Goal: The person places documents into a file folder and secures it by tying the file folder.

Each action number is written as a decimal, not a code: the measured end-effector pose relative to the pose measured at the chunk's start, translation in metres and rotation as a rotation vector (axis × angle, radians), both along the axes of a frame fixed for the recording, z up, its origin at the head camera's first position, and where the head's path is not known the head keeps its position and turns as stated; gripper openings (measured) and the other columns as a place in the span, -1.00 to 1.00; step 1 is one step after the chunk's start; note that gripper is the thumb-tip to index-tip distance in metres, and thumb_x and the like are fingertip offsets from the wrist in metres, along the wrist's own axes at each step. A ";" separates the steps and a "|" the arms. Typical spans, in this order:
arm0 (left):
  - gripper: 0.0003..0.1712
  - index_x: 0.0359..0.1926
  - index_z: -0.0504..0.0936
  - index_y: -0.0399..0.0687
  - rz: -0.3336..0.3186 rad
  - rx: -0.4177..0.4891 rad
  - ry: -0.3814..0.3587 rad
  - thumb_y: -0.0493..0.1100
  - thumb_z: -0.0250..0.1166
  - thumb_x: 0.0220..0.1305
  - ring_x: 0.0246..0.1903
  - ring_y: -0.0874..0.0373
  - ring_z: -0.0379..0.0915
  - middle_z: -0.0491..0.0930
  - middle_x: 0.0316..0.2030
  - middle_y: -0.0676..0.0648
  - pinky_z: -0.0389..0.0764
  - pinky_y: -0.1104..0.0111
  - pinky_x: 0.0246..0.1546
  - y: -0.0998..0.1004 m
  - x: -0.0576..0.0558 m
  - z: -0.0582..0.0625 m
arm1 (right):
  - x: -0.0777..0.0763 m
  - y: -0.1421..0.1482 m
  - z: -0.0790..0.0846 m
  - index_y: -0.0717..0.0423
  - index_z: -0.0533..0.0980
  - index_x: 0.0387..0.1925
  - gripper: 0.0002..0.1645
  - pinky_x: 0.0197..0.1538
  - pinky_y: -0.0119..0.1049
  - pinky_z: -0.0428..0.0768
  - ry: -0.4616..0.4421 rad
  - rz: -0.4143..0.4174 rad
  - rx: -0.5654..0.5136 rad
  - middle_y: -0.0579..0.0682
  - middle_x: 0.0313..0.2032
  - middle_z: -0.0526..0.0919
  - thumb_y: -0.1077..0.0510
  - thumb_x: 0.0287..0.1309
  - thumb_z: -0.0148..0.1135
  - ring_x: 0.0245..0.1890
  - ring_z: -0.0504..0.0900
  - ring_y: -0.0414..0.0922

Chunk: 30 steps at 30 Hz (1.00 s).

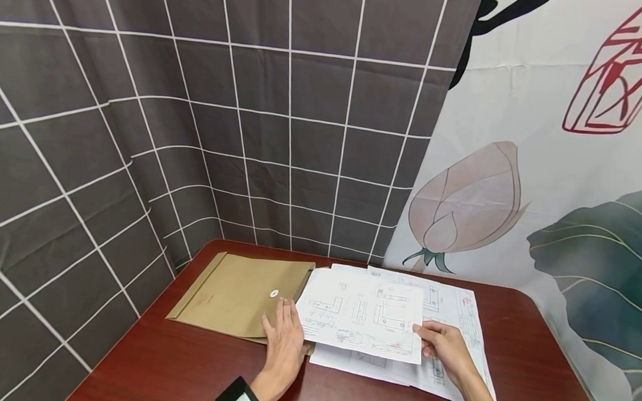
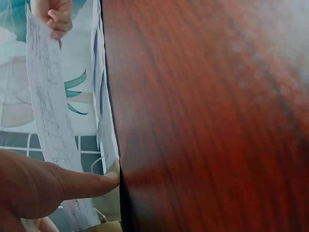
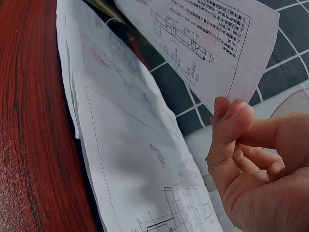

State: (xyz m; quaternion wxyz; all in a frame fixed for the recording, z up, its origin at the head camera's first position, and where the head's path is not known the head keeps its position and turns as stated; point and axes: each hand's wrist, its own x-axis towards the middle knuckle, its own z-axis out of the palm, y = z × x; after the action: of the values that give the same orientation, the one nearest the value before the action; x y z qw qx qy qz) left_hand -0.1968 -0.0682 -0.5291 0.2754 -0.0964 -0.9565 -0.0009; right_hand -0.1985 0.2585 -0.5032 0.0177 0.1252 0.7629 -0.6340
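A kraft paper envelope [image 1: 243, 292] with a white round button lies on the left of the table, its mouth facing right. At that mouth, my left hand [image 1: 285, 344] rests with fingers extended; its thumb [image 2: 87, 186] touches the lower edge close to the tabletop. My right hand [image 1: 445, 346] pinches the lower right corner of a drawing sheet [image 1: 359, 311] between thumb and fingers. This sheet is raised and tilted in the right wrist view, and its left end meets the envelope's mouth beside my left hand. Under it are more printed drawings [image 1: 460, 305].
The reddish-brown wooden table [image 1: 188, 361] carries the envelope and papers. Behind it hangs a dark grey cloth [image 1: 259, 139] with white grid lines. A white cloth with a printed lotus bud [image 1: 469, 200] hangs at the right.
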 end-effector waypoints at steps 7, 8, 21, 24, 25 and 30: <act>0.31 0.23 0.29 -0.57 0.015 -0.009 -0.010 0.13 0.65 -0.49 0.27 -0.21 0.13 0.36 0.16 -0.41 0.21 -0.25 0.05 0.001 0.000 0.001 | 0.001 0.001 0.001 0.43 0.51 -0.05 -0.52 -0.57 -0.38 0.46 0.009 0.003 0.011 0.02 -0.57 0.51 0.11 0.15 0.30 -0.65 0.42 -0.19; 0.30 0.23 0.29 -0.57 0.018 -0.009 -0.012 0.13 0.65 -0.49 0.27 -0.21 0.13 0.36 0.17 -0.42 0.21 -0.25 0.05 0.001 0.000 0.001 | 0.002 0.002 0.001 0.43 0.51 -0.04 -0.52 -0.57 -0.38 0.46 0.005 0.001 0.011 0.02 -0.57 0.51 0.11 0.14 0.31 -0.65 0.42 -0.19; 0.29 0.18 0.36 -0.55 0.022 0.004 0.036 0.13 0.66 -0.58 0.22 -0.21 0.20 0.39 0.13 -0.41 0.26 -0.23 -0.02 0.001 -0.002 -0.001 | 0.005 0.002 0.001 0.42 0.48 0.01 -0.49 -0.55 -0.37 0.48 0.013 -0.003 0.020 0.03 -0.55 0.51 0.09 0.16 0.29 -0.64 0.43 -0.18; 0.30 0.20 0.34 -0.56 0.021 0.012 0.016 0.13 0.66 -0.55 0.23 -0.20 0.18 0.38 0.15 -0.41 0.25 -0.24 -0.01 0.001 -0.002 -0.001 | 0.004 0.001 0.001 0.44 0.49 -0.01 -0.49 -0.55 -0.37 0.48 0.029 0.001 0.009 0.03 -0.56 0.50 0.10 0.16 0.30 -0.64 0.43 -0.19; 0.29 0.20 0.33 -0.56 0.018 0.019 0.009 0.12 0.66 -0.55 0.23 -0.20 0.17 0.37 0.15 -0.41 0.24 -0.24 -0.01 0.001 -0.002 -0.001 | 0.003 0.000 0.001 0.45 0.48 -0.01 -0.49 -0.55 -0.37 0.48 0.032 0.003 0.006 0.03 -0.56 0.50 0.10 0.15 0.30 -0.64 0.43 -0.19; 0.28 0.20 0.33 -0.57 0.002 0.052 0.003 0.07 0.67 -0.55 0.24 -0.21 0.17 0.36 0.14 -0.40 0.23 -0.25 0.00 0.002 -0.001 -0.003 | 0.000 -0.006 -0.001 0.46 0.49 -0.03 -0.51 -0.57 -0.39 0.47 0.034 0.003 -0.013 0.03 -0.55 0.51 0.13 0.16 0.30 -0.63 0.43 -0.19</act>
State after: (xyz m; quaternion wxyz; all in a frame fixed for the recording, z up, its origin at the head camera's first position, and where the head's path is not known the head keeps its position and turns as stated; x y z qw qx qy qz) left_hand -0.1974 -0.0664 -0.5316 0.2795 -0.0880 -0.9558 -0.0252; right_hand -0.1988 0.2524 -0.5044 0.0063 0.1133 0.7592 -0.6409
